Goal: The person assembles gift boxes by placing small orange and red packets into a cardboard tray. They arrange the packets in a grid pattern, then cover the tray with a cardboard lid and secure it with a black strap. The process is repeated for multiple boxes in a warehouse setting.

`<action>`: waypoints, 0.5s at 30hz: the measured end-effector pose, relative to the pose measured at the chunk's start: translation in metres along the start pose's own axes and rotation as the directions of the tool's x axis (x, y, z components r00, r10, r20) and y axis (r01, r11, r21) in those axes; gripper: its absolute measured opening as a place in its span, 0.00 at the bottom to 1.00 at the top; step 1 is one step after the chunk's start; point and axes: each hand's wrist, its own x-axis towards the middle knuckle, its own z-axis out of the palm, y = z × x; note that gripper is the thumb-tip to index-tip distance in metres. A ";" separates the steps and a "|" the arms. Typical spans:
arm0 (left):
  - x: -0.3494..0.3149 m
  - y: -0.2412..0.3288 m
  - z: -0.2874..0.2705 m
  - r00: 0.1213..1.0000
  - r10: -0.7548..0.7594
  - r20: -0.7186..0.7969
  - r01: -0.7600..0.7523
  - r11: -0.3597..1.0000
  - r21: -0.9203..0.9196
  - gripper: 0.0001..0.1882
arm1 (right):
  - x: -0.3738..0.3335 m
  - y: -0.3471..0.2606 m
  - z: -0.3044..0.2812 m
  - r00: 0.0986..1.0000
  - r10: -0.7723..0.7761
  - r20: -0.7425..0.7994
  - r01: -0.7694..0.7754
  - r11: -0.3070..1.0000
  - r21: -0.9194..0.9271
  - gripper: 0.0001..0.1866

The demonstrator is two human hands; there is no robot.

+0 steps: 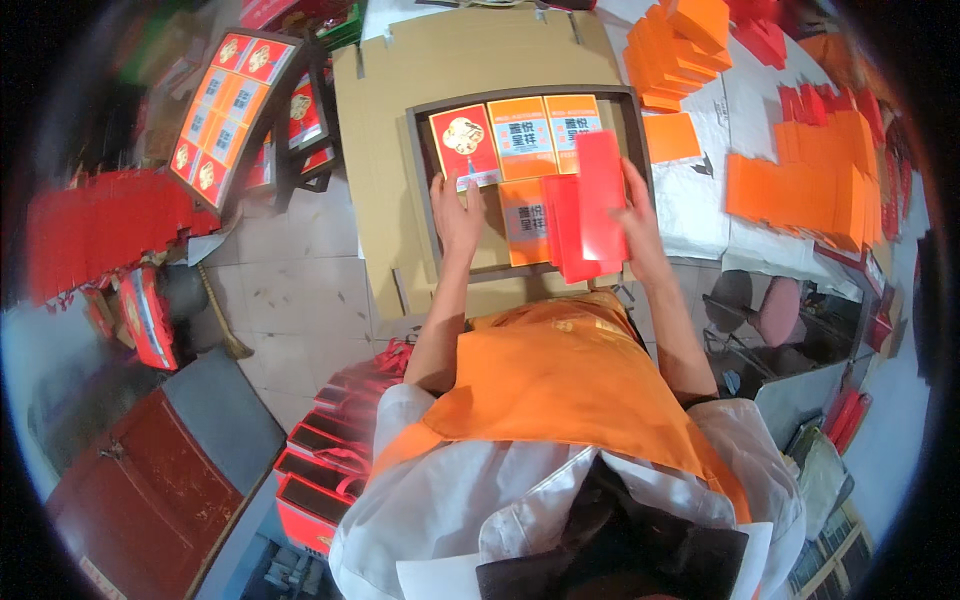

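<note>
A shallow dark-rimmed tray [417, 160] lies in front of me. It holds a red box with a round pale emblem [466, 140] at the upper left, and orange boxes with blue-grey panels [524, 142] beside and below it. My left hand [458, 220] is at the lower end of the red box, with thumb and fingers apart. At the tray's right side, my right hand [638, 220] grips flat, plain red rectangular packets [602, 205] by their right edge. These overlap one another and partly hide the orange boxes beneath them.
Cardboard [388, 110] lies under the tray. Orange boxes [675, 55] are stacked at the far right, with more orange pieces [760, 185] nearer. A filled tray [225, 115] leans at the left beside red pieces [120, 225]. Red gift bags [320, 465] stand at lower left.
</note>
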 end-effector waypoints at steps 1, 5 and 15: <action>-0.008 0.016 -0.007 0.977 -0.148 0.153 0.185 0.947 -0.262 0.23 | 0.002 -0.015 -0.001 0.981 0.183 0.058 -0.187 0.844 0.503 0.34; -0.041 0.080 -0.026 0.695 -0.097 0.712 0.704 0.292 -0.648 0.28 | 0.004 -0.003 -0.012 0.894 0.243 0.376 -0.437 0.291 0.851 0.27; -0.086 0.067 -0.053 0.942 -0.242 0.235 0.336 0.628 -0.702 0.33 | -0.031 -0.011 0.058 0.828 0.387 0.405 -0.493 0.847 0.199 0.35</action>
